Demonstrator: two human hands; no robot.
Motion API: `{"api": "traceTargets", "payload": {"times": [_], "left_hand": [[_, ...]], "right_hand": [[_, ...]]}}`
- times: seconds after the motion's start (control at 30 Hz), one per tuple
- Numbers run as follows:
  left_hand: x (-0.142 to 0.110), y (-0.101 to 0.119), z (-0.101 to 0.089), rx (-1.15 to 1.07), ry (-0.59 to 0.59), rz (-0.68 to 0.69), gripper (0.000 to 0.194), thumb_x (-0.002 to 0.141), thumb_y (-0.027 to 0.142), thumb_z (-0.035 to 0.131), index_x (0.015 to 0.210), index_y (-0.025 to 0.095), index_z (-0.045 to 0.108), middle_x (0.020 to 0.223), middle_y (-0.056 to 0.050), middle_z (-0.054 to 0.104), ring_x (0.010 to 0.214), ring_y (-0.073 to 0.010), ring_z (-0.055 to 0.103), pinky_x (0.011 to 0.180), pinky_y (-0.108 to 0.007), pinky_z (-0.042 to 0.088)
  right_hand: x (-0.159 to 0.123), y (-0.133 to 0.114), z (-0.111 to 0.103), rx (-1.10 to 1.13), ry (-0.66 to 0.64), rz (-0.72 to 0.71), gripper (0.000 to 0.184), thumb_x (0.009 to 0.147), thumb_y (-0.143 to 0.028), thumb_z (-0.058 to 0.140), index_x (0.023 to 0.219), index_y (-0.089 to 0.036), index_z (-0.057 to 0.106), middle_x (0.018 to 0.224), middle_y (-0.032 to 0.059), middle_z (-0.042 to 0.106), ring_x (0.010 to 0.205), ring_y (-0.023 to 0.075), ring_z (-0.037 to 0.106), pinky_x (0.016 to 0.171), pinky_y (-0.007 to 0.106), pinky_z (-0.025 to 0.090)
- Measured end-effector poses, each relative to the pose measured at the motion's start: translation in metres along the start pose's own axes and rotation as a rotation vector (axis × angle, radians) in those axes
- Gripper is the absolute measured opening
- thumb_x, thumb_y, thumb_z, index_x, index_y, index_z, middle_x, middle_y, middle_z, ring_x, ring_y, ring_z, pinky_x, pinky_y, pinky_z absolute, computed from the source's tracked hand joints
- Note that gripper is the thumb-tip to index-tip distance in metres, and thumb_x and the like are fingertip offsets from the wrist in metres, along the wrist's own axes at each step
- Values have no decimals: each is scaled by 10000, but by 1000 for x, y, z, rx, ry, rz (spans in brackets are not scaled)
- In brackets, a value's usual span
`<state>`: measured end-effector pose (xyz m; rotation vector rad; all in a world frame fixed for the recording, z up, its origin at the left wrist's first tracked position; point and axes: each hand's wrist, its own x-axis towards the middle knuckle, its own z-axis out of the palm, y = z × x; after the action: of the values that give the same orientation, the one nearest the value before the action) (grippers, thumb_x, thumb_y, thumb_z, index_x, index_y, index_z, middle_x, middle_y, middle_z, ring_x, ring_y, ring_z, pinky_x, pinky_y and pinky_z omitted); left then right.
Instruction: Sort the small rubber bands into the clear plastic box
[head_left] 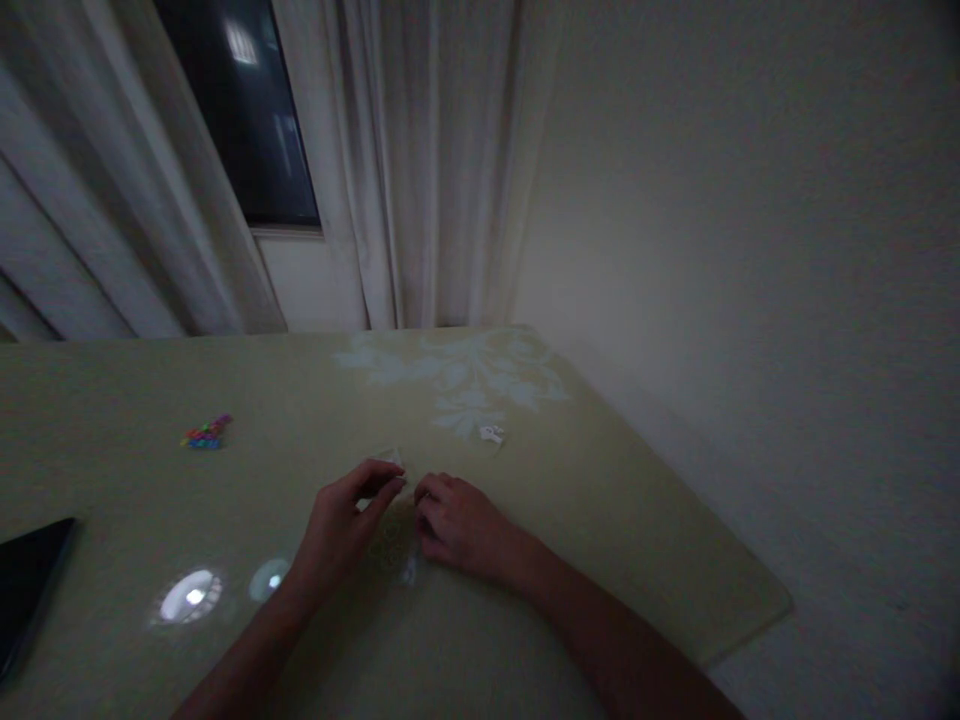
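Note:
Both my hands rest close together on a pale green table [600, 480] in dim light. My left hand [341, 525] has its fingers curled in a pinch on the top edge of a small clear plastic bag [391, 545] that lies between the hands. My right hand [457, 525] is closed, knuckles up, at the bag's right side, its fingertips pressed on or gripping the bag. What the bag holds is too dim to make out.
A small pile of colourful pieces [205, 434] lies at the left. A tiny white object [491, 433] sits beyond my hands. A dark flat device [30, 580] lies at the left edge. Curtains [420, 160] and a window [240, 100] stand behind; a wall runs right.

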<state>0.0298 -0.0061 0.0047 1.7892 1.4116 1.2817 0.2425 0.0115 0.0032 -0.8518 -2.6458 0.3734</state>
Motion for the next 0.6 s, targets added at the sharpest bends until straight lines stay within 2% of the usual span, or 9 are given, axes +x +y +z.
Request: {"api": "traceTargets", "payload": {"times": [0.07,0.13,0.23,0.43,0.6], "left_hand": [[1,3,-2,-22,24,18,172,883,398,739,903,235,792,851,-20,822,759,-197,773,717,-272,610],[2,5,-3,-37,21,71,141,879,370,751,876,246,819,831,-17,823,747,-190,770,702,-256,604],[2,6,-3,-61,1,167,121,903,315,737,915,270,849,862,-20,828,771,-181,772,711,-242,601],[-1,7,1,-96,-6,273,158,934,239,722,1009,295,850,926,-12,828,831,-159,777,764,-222,602],[-4,10,1,-99,-2,178,86,920,287,755,969,250,816,900,-16,819,797,-160,773,740,-224,608]], "right_hand": [[0,2,-1,103,58,38,85,931,-182,681,1005,-140,674,1115,113,637,1017,229,598,933,353,507],[1,3,-5,300,166,100,58,947,-175,656,1002,-159,650,1080,77,612,953,186,596,866,305,508],[2,2,-13,573,307,174,53,992,-231,623,979,-180,634,1004,28,575,828,135,561,773,259,483],[4,-10,-19,819,307,198,146,1006,-326,636,962,-187,644,953,6,563,820,132,544,738,253,449],[3,-4,-23,747,311,221,111,976,-290,699,967,-180,692,947,6,579,799,129,550,733,251,451]]}}
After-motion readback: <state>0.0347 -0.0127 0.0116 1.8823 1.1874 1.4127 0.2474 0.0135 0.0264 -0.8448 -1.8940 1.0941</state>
